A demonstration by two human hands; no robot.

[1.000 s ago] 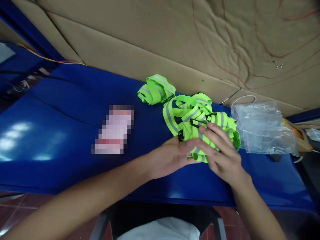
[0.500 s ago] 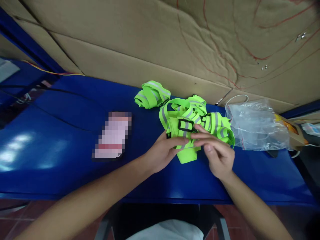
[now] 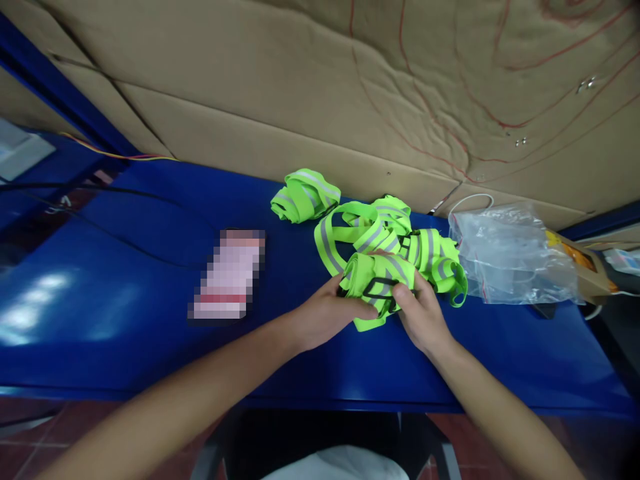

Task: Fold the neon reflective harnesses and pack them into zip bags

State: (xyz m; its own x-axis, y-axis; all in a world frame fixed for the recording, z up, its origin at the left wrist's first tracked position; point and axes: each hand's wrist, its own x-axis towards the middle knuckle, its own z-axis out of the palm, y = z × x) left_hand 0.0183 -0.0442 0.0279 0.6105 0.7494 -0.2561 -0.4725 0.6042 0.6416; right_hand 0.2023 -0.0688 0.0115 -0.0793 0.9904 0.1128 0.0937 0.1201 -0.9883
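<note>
Webbing in fluorescent yellow-green with a grey stripe is wound into a thick strap roll [image 3: 363,268], held between two bare hands above a glossy blue table [image 3: 300,373]; whether its underside touches the tabletop cannot be told. A black rectangular buckle [image 3: 370,288] lies on its upper face, and a short end of strap hangs below. The left hand [image 3: 327,315] grips the roll's left side, thumb across the lower front. The right hand [image 3: 425,317] grips its right side, thumb pressed at the buckle's end; both hands' other fingers are mostly hidden. Just behind lies a loose heap of matching straps [image 3: 430,248], with a separate strap bundle [image 3: 305,197] to its left. Right of the heap are clear plastic bags [image 3: 515,257]; farther left lies a pixelated phone-shaped object [image 3: 227,275]. Brown cardboard [image 3: 240,87] lines the back.
</note>
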